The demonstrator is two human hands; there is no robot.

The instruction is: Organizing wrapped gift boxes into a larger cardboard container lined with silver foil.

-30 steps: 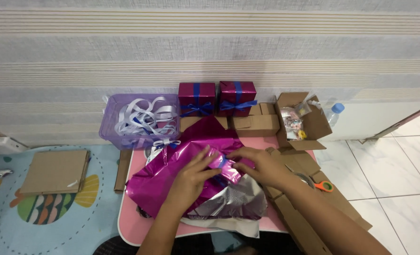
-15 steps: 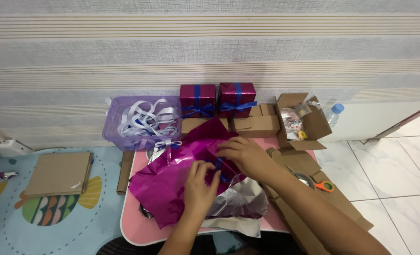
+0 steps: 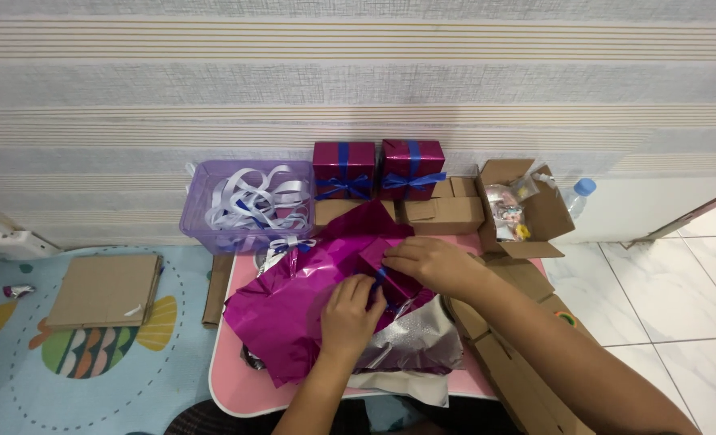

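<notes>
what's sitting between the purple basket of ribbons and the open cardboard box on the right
In the head view, two magenta gift boxes with blue ribbons stand there, with closed cardboard boxes just in front of them, between the purple basket and the open box.

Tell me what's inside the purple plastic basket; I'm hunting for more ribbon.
The purple basket holds a loose tangle of white ribbon with some blue strands. Whatever lies under that pile, down at the bottom, is covered.

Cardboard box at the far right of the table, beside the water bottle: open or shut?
Open. The cardboard box has its flaps spread outward, and small colourful items show inside it; I cannot tell what they are.
</notes>
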